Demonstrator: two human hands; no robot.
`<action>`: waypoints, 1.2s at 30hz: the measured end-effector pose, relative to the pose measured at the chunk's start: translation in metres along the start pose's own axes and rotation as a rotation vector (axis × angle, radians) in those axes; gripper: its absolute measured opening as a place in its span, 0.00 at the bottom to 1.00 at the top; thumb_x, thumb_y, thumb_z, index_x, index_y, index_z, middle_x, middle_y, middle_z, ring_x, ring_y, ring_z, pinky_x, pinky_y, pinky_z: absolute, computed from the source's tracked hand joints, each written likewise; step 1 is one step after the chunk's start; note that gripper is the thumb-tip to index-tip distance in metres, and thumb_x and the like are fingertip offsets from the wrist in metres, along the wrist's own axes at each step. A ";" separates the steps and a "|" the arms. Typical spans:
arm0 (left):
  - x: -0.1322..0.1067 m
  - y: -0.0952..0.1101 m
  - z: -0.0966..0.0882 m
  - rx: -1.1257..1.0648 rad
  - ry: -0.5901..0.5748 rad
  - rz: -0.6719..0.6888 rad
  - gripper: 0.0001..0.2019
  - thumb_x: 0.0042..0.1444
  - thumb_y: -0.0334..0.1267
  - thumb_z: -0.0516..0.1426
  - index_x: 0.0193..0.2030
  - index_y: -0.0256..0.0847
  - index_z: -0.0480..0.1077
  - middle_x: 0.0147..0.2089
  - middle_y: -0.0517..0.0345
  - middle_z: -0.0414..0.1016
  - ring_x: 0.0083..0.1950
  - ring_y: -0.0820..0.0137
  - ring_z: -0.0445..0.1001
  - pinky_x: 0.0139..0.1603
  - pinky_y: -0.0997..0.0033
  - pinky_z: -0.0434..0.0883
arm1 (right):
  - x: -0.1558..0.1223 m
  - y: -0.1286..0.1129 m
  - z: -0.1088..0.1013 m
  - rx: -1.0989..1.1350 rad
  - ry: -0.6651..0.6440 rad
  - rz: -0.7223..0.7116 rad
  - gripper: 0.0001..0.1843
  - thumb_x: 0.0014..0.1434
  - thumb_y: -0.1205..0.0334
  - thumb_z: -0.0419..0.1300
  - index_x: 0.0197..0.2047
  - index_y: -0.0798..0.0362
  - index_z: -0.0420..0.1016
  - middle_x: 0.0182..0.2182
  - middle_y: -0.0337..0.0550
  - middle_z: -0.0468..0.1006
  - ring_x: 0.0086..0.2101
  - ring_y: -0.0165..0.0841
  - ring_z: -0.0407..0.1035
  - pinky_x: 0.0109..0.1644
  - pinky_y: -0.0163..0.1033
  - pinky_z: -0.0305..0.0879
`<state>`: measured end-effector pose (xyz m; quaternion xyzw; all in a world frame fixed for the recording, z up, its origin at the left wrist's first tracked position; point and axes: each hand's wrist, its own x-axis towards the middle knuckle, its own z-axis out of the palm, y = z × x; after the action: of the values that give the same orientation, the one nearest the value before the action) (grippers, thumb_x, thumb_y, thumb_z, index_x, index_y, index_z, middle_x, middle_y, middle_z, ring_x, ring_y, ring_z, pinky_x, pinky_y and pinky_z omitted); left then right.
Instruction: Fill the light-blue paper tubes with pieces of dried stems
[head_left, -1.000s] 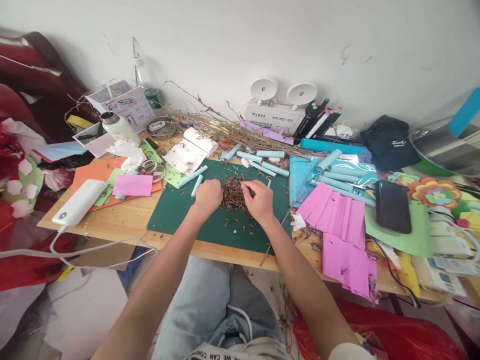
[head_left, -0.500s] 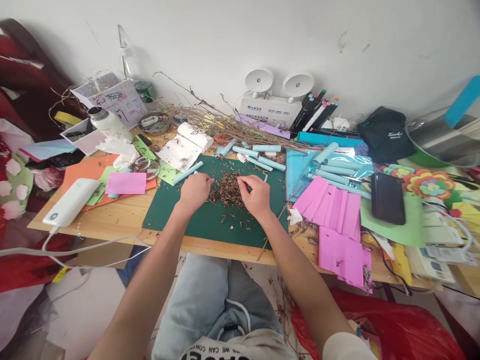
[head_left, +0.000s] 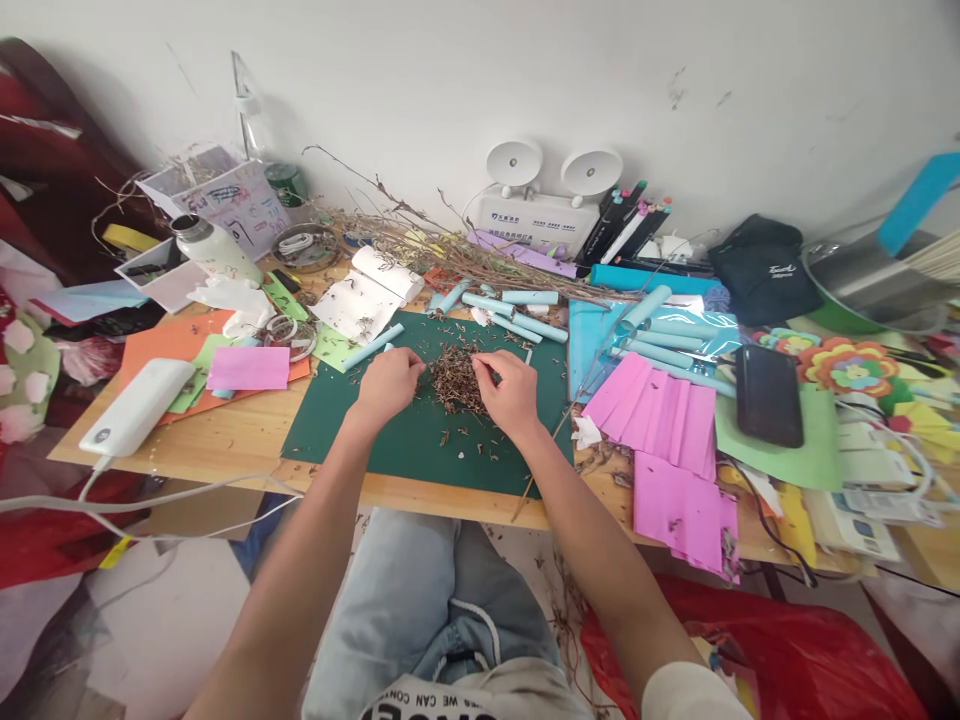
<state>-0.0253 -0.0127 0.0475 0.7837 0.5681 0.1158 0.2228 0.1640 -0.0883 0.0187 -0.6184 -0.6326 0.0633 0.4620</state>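
A pile of dry brown plant bits [head_left: 452,380] lies on a dark green cutting mat [head_left: 352,435] in front of me. My left hand [head_left: 386,384] rests at the pile's left edge, fingers curled in and pinched at the bits. On the pile's right edge my right hand [head_left: 510,390] is also curled, thumb and fingers pinched among the dry pieces. What each pinch holds is too small to name. Loose bits are scattered over the mat near both hands.
Rolled light-blue paper tubes [head_left: 517,318] and dry twigs [head_left: 420,235] lie behind the mat. Pink paper sheets [head_left: 671,440] and a black phone [head_left: 769,395] are on the right, a white power bank [head_left: 135,405] and pink note [head_left: 247,368] on the left. A red bag [head_left: 787,660] sits below right.
Both hands stay at the pile and have shifted slightly, the left hand drawing in toward the pile's edge. The view has tilted a little to the left and down.
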 end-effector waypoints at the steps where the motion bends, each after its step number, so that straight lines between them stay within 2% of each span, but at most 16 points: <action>1: 0.001 -0.002 0.000 -0.098 0.036 0.000 0.08 0.59 0.38 0.55 0.34 0.40 0.75 0.30 0.50 0.77 0.33 0.62 0.74 0.37 0.66 0.69 | 0.000 0.000 0.000 0.002 0.002 0.000 0.13 0.67 0.60 0.54 0.38 0.50 0.80 0.34 0.45 0.81 0.36 0.37 0.75 0.42 0.42 0.70; 4: 0.003 0.001 0.003 -0.482 0.102 -0.048 0.09 0.59 0.40 0.56 0.35 0.39 0.74 0.30 0.54 0.77 0.29 0.68 0.71 0.31 0.70 0.66 | 0.000 -0.002 0.000 0.007 0.009 0.005 0.12 0.67 0.60 0.54 0.38 0.50 0.80 0.33 0.45 0.81 0.36 0.37 0.75 0.42 0.42 0.70; 7: 0.004 0.014 0.008 -0.868 0.105 -0.107 0.08 0.57 0.40 0.58 0.38 0.37 0.73 0.31 0.55 0.76 0.26 0.74 0.67 0.27 0.74 0.64 | 0.000 -0.005 -0.001 0.027 0.010 0.002 0.12 0.66 0.60 0.54 0.40 0.50 0.80 0.35 0.46 0.81 0.37 0.37 0.75 0.43 0.42 0.71; 11: 0.003 0.033 0.015 -1.091 -0.016 -0.128 0.10 0.53 0.40 0.63 0.39 0.37 0.75 0.28 0.58 0.74 0.25 0.76 0.66 0.28 0.75 0.67 | 0.001 -0.010 -0.005 0.064 0.042 -0.020 0.12 0.65 0.60 0.56 0.48 0.49 0.77 0.41 0.47 0.79 0.42 0.37 0.73 0.49 0.44 0.71; 14: 0.003 0.043 0.021 -1.200 -0.118 -0.152 0.11 0.49 0.41 0.66 0.34 0.36 0.74 0.27 0.59 0.74 0.27 0.77 0.70 0.31 0.75 0.70 | 0.002 -0.012 -0.007 0.066 0.046 -0.021 0.11 0.64 0.59 0.58 0.48 0.48 0.76 0.40 0.46 0.79 0.43 0.38 0.73 0.50 0.45 0.71; 16: 0.003 0.047 0.024 -1.258 -0.137 -0.177 0.13 0.47 0.42 0.68 0.33 0.36 0.74 0.29 0.58 0.76 0.27 0.77 0.72 0.31 0.76 0.71 | 0.003 -0.012 -0.008 0.071 0.032 -0.015 0.09 0.62 0.59 0.61 0.45 0.49 0.76 0.38 0.44 0.80 0.41 0.38 0.73 0.49 0.44 0.71; 19: 0.003 0.050 0.027 -1.293 -0.101 -0.226 0.16 0.45 0.45 0.69 0.33 0.36 0.73 0.28 0.58 0.76 0.27 0.77 0.72 0.29 0.77 0.70 | 0.003 -0.010 -0.008 0.065 0.031 -0.001 0.07 0.61 0.58 0.63 0.42 0.49 0.76 0.37 0.44 0.80 0.40 0.38 0.74 0.47 0.43 0.71; 25: -0.003 0.051 0.029 -1.296 -0.062 -0.241 0.19 0.38 0.49 0.71 0.30 0.35 0.76 0.29 0.57 0.77 0.29 0.76 0.72 0.31 0.77 0.70 | 0.000 -0.005 -0.003 0.010 -0.002 -0.011 0.09 0.64 0.57 0.61 0.47 0.46 0.78 0.37 0.42 0.82 0.37 0.37 0.75 0.45 0.44 0.70; 31: -0.007 0.052 0.033 -1.229 0.049 -0.246 0.16 0.43 0.48 0.69 0.30 0.36 0.77 0.42 0.51 0.80 0.35 0.73 0.73 0.29 0.77 0.69 | -0.001 -0.003 0.000 -0.037 0.058 -0.045 0.08 0.65 0.60 0.58 0.39 0.48 0.80 0.36 0.43 0.82 0.37 0.36 0.75 0.45 0.43 0.68; 33: -0.006 0.053 0.036 -1.224 0.096 -0.242 0.15 0.45 0.47 0.67 0.31 0.36 0.76 0.39 0.54 0.79 0.32 0.75 0.71 0.27 0.78 0.68 | 0.000 -0.004 -0.001 -0.042 0.050 -0.043 0.08 0.65 0.61 0.58 0.38 0.49 0.79 0.34 0.43 0.81 0.37 0.36 0.74 0.44 0.42 0.68; 36: -0.006 0.053 0.039 -1.253 0.168 -0.234 0.14 0.48 0.46 0.66 0.31 0.37 0.73 0.29 0.60 0.72 0.28 0.77 0.68 0.24 0.80 0.67 | 0.000 -0.004 -0.003 -0.046 0.022 -0.046 0.08 0.65 0.63 0.56 0.38 0.50 0.77 0.34 0.44 0.80 0.38 0.37 0.73 0.43 0.42 0.67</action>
<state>0.0338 -0.0401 0.0393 0.4262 0.4899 0.4616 0.6045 0.1627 -0.0903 0.0231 -0.6146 -0.6429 0.0315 0.4560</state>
